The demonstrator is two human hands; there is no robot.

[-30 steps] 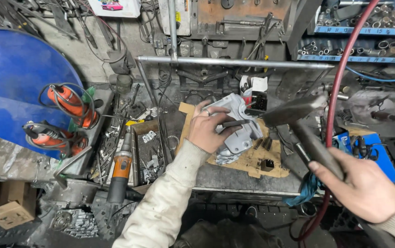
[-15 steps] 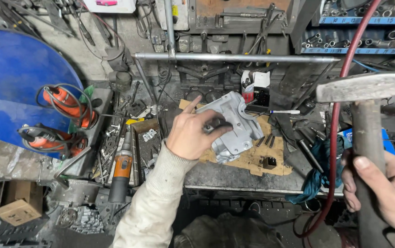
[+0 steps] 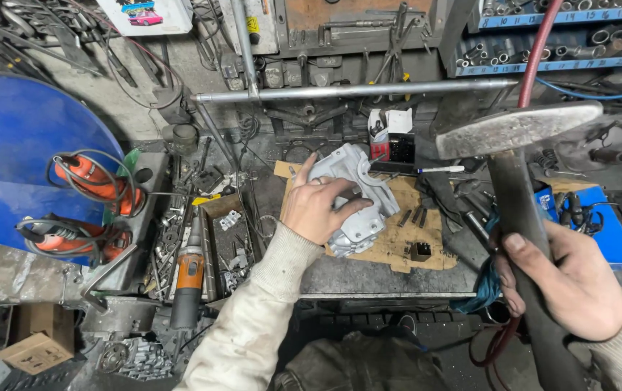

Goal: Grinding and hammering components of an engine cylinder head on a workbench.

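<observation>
Hammer point(image 3: 517, 130) sits raised in your right hand point(image 3: 568, 279), fingers wrapped tight round its handle; your left hand point(image 3: 318, 206) presses spread fingers onto the grey metal casting point(image 3: 358, 192) on the workbench point(image 3: 369, 271).

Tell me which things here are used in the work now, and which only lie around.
In use:
- left hand on grey metal casting
- right hand holding hammer
- wooden board under casting

Lying about:
- orange grinders
- orange-handled tool
- red hose
- blue disc
</observation>
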